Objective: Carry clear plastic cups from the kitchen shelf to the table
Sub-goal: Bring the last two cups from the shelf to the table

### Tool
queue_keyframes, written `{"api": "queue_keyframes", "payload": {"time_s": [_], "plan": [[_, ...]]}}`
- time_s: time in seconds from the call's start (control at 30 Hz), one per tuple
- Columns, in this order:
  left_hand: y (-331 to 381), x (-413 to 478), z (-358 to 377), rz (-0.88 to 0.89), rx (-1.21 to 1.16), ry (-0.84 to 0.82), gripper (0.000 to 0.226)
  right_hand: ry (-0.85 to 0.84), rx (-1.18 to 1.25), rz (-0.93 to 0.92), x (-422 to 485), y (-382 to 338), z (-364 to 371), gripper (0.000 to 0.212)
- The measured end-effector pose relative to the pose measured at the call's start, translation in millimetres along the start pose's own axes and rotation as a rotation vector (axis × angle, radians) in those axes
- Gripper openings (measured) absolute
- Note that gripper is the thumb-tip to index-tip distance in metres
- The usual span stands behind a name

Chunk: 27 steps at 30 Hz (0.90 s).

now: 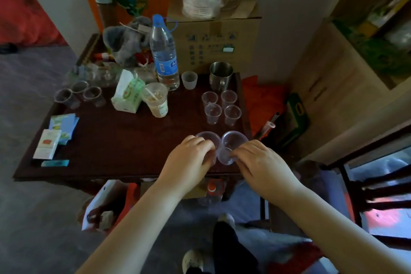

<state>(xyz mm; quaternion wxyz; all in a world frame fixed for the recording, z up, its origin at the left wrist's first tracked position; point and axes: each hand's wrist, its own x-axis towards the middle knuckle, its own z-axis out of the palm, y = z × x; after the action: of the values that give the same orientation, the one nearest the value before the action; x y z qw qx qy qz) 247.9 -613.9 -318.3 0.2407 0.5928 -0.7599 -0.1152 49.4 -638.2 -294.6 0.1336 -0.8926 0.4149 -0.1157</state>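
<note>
Two clear plastic cups sit side by side at the near right part of the dark wooden table (pixel 106 140). My left hand (pixel 191 158) grips the left cup (pixel 209 138). My right hand (pixel 260 160) grips the right cup (pixel 233 142), its fingers pinching the lower wall. Both cups touch each other at the rim. Just beyond them stand several more clear cups (pixel 221 107) in a tight square. Three other clear cups (pixel 77 94) stand at the table's far left.
A water bottle (pixel 164 53), a steel mug (pixel 220 75), a frosted cup (pixel 189 80), a drink cup with a straw (pixel 156 100), a tissue pack (pixel 127 93) and card packets (pixel 55 135) are on the table. A cardboard box (pixel 213 38) stands behind. A wooden cabinet (pixel 333 78) stands right.
</note>
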Motion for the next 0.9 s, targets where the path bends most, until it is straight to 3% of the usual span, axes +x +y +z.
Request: {"api": "queue_keyframes", "payload": {"time_s": [0.4,0.9], "plan": [[-51.7,84.4,75.8,-0.163,0.006,-0.145,0.015,-0.252,0.010,-0.056,87.0,100.4,52.5,0.029],[-94.5,100.0,130.7,-0.327,0.025,-0.160,0.009,-0.323,0.097,-0.062,126.0,143.3,121.8,0.030]]}}
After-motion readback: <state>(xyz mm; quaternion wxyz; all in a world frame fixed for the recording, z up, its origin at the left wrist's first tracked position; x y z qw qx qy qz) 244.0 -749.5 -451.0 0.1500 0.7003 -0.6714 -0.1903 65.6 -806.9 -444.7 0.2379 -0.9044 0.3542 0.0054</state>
